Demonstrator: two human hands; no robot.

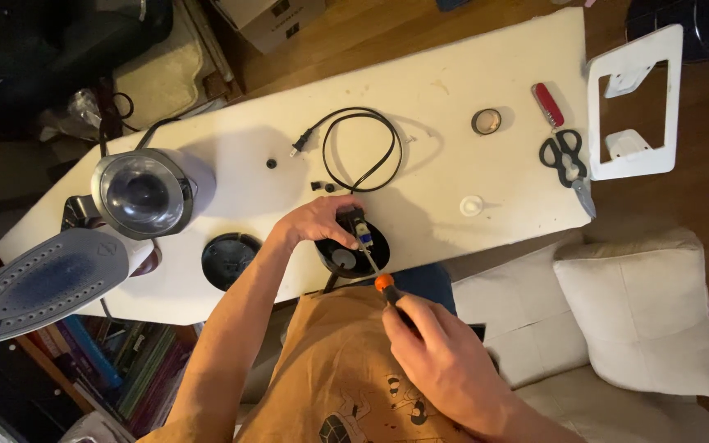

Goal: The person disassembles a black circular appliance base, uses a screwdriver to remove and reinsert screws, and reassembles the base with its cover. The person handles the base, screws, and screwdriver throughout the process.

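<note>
Left hand (315, 221) grips round black base (353, 246) at near board edge; right hand (445, 357) closed on orange-handled screwdriver (381, 279). Judgement: keep tip square, base pinned.

Left hand (315, 221) reaches forward, fingers curled down; right hand (445, 353) sits nearer the body, apparently fisted.

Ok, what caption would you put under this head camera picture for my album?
Left hand steadies a round black base on a white board while the right hand works a screwdriver into it.
</note>
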